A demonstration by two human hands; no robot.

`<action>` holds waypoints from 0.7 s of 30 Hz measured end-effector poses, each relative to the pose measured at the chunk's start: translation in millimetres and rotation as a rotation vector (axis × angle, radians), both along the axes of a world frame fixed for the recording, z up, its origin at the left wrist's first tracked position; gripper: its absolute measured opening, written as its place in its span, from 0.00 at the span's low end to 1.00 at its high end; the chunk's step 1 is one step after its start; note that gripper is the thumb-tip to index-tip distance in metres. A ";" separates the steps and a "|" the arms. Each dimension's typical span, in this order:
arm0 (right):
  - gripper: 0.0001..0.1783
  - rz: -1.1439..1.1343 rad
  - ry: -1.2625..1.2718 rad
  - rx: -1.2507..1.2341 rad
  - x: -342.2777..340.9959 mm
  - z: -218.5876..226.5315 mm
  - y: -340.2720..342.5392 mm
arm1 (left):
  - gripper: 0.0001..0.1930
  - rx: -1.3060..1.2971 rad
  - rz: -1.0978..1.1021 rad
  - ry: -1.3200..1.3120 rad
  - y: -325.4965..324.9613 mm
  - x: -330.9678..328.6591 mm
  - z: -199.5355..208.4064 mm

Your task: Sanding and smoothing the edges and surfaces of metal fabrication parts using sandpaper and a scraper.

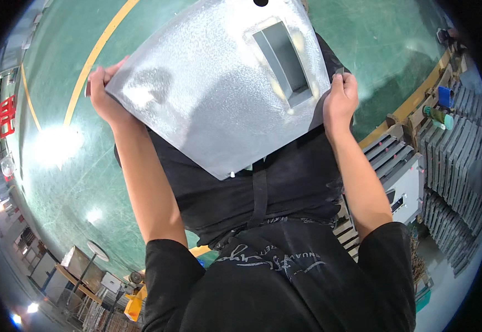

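Observation:
A large grey sheet-metal panel [163, 105] is tilted in front of my body, over my thighs. It has a rectangular recessed opening [288, 61] with pale yellowish marks around its rim, and a round hole near the far edge. My left hand [107, 94] grips the panel's left edge, fingers wrapped behind it; a small dark sliver shows by those fingers. At the right edge my right hand [341, 102] is closed, thumb up, with a small grey flat bit showing above the thumb. What lies behind the panel is hidden.
Green floor [385, 33] with yellow lines surrounds me. Stacked grey metal parts [454, 149] stand on the right, by a slatted rack, with a blue piece [446, 97] and a green item [440, 118] on top. Red crates [6, 116] and a yellow object [134, 304] are on the left.

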State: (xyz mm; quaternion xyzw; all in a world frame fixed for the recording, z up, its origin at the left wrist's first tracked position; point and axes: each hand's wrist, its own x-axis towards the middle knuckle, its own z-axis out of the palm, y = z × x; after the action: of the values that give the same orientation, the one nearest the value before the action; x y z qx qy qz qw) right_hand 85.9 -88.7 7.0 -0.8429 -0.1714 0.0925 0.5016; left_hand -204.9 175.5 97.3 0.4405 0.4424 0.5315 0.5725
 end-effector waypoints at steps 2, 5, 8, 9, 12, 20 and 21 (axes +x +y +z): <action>0.12 -0.012 0.037 0.030 -6.9 -3.9 -5.5 | 0.19 -0.066 -0.030 0.006 10.9 8.6 2.5; 0.11 -0.032 0.054 0.116 -14.9 -11.2 -7.6 | 0.16 0.000 -0.088 -0.018 12.2 22.2 12.9; 0.10 -0.038 0.098 0.110 -25.2 -12.2 -7.8 | 0.17 -0.014 -0.020 -0.005 34.0 17.8 2.7; 0.10 -0.035 0.042 0.114 -29.5 -13.5 -6.5 | 0.17 -0.007 -0.041 -0.008 45.4 10.9 -2.0; 0.10 0.001 0.048 0.098 -45.0 -10.0 0.0 | 0.16 -0.064 -0.089 -0.005 59.2 -19.8 -11.7; 0.10 0.012 -0.112 0.073 -33.9 -17.0 -7.3 | 0.15 0.112 -0.139 -0.003 41.0 -10.6 -16.3; 0.10 0.008 -0.109 0.073 -32.3 -19.0 -8.3 | 0.15 0.127 -0.201 0.014 36.4 -10.3 -9.3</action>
State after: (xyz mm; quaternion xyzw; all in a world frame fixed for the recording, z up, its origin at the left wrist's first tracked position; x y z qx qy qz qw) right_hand 53.6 -97.0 -12.0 -0.8272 -0.2049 0.0422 0.5216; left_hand -215.2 211.8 88.0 0.5217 0.3653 0.4954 0.5907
